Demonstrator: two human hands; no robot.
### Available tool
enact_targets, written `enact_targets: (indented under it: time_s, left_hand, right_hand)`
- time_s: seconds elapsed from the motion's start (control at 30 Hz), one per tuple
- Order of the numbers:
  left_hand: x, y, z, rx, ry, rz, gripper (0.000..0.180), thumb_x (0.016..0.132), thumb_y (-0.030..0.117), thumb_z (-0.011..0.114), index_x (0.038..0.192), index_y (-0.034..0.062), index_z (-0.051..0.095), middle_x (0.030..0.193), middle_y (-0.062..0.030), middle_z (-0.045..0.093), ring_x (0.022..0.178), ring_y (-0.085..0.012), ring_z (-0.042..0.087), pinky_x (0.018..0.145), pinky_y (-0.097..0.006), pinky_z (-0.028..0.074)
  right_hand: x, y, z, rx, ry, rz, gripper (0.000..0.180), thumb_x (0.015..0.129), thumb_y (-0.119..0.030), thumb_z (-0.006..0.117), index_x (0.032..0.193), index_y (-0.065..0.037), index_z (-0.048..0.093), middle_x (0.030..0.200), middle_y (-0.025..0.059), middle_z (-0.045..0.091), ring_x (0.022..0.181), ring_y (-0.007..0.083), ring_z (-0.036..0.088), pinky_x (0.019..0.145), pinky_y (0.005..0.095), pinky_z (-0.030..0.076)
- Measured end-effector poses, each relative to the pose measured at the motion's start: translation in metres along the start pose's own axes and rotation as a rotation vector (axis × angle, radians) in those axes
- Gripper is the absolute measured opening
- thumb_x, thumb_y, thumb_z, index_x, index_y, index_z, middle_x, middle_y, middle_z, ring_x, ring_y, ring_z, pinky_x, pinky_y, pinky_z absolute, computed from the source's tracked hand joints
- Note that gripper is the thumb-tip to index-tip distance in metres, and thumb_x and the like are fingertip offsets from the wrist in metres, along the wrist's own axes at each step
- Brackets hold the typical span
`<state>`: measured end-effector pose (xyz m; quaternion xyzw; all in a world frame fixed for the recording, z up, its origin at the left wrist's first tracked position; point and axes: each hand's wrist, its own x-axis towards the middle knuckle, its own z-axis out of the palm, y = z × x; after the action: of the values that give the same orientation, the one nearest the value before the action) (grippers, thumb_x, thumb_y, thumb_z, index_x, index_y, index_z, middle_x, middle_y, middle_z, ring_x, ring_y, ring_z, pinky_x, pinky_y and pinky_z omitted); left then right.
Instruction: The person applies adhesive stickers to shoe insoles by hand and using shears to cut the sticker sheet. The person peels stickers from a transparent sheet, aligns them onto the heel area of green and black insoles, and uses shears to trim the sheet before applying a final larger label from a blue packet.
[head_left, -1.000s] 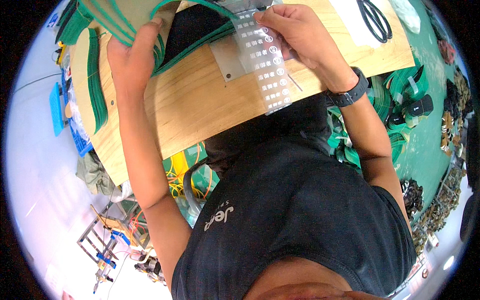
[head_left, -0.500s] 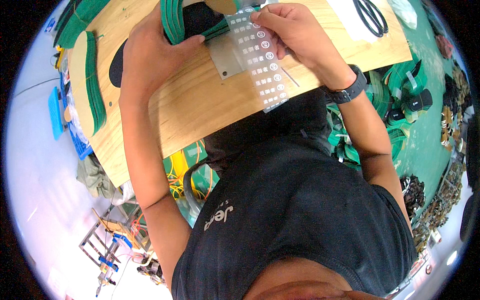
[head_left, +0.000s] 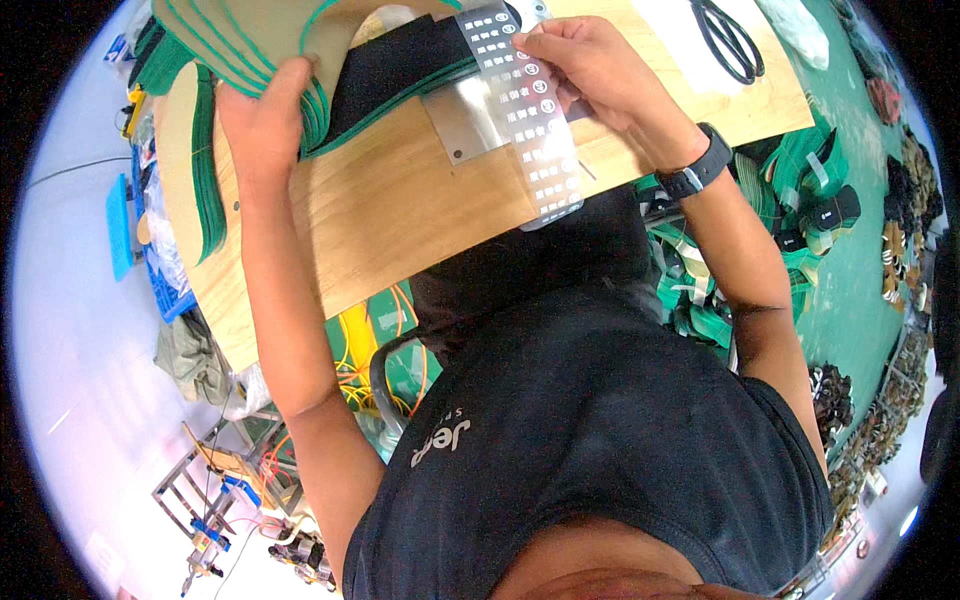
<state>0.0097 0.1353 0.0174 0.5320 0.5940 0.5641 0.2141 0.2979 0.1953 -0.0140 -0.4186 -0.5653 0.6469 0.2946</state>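
Note:
My left hand (head_left: 262, 112) grips a stack of tan shoe-upper pieces with green edging (head_left: 235, 35) and holds it lifted at the upper left of the wooden table (head_left: 400, 215). A black fabric piece (head_left: 400, 65) lies under the stack's edge. My right hand (head_left: 590, 60) pinches a long clear sheet of small white labels (head_left: 525, 110) that hangs down over a metal plate (head_left: 470, 115) fixed to the table. A dark watch (head_left: 697, 170) sits on my right wrist.
Black scissors (head_left: 728, 38) lie at the table's far right. More green-edged pieces (head_left: 205, 170) curve along the left edge. Green straps and dark parts (head_left: 800, 210) fill the floor on the right. A blue crate (head_left: 160, 270) and a metal frame (head_left: 200, 490) stand at the left.
My left hand has raised the green-edged stack back up and to the left after lowering it onto the black piece. My right hand has kept its hold on the label sheet.

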Motion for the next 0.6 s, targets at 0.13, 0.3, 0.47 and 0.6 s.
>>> enact_targets:
  time_s: [0.13, 0.3, 0.47, 0.6]
  left_hand:
    - [0.002, -0.004, -0.002, 0.022, -0.015, 0.016, 0.023, 0.075, 0.016, 0.07, 0.089, -0.0026, 0.067, 0.084, -0.0044, 0.066, 0.077, -0.0136, 0.059, 0.075, -0.029, 0.047]
    - [0.0, -0.001, -0.001, 0.038, -0.031, 0.033, 0.025, 0.075, 0.018, 0.071, 0.09, -0.0018, 0.068, 0.083, -0.0039, 0.067, 0.076, -0.0132, 0.059, 0.075, -0.029, 0.047]
    - [-0.003, -0.001, 0.0, 0.088, -0.011, 0.028, 0.025, 0.076, 0.019, 0.071, 0.09, -0.0008, 0.068, 0.082, -0.0031, 0.067, 0.076, -0.0121, 0.059, 0.073, -0.029, 0.048]
    - [-0.009, 0.009, 0.005, 0.129, -0.034, -0.041, 0.026, 0.077, 0.021, 0.072, 0.09, -0.0007, 0.067, 0.081, -0.0034, 0.068, 0.075, -0.012, 0.06, 0.071, -0.029, 0.048]
  right_hand:
    - [-0.002, -0.013, 0.004, 0.022, 0.024, 0.125, 0.026, 0.094, -0.018, 0.057, 0.073, -0.004, 0.061, 0.058, 0.0008, 0.058, 0.044, 0.008, 0.053, 0.039, 0.0209, 0.041]
    - [-0.002, -0.016, 0.006, 0.027, 0.045, 0.179, 0.025, 0.094, -0.017, 0.055, 0.073, -0.004, 0.061, 0.058, 0.0009, 0.058, 0.044, 0.0096, 0.054, 0.039, 0.0218, 0.042]
    - [-0.002, -0.019, 0.009, 0.003, 0.073, 0.219, 0.026, 0.094, -0.018, 0.056, 0.073, -0.004, 0.062, 0.057, 0.001, 0.058, 0.044, 0.0097, 0.054, 0.039, 0.022, 0.042]
    - [-0.004, -0.022, 0.013, -0.122, 0.102, 0.217, 0.028, 0.095, -0.019, 0.056, 0.072, -0.004, 0.063, 0.057, 0.0011, 0.057, 0.044, 0.0092, 0.053, 0.039, 0.0223, 0.043]
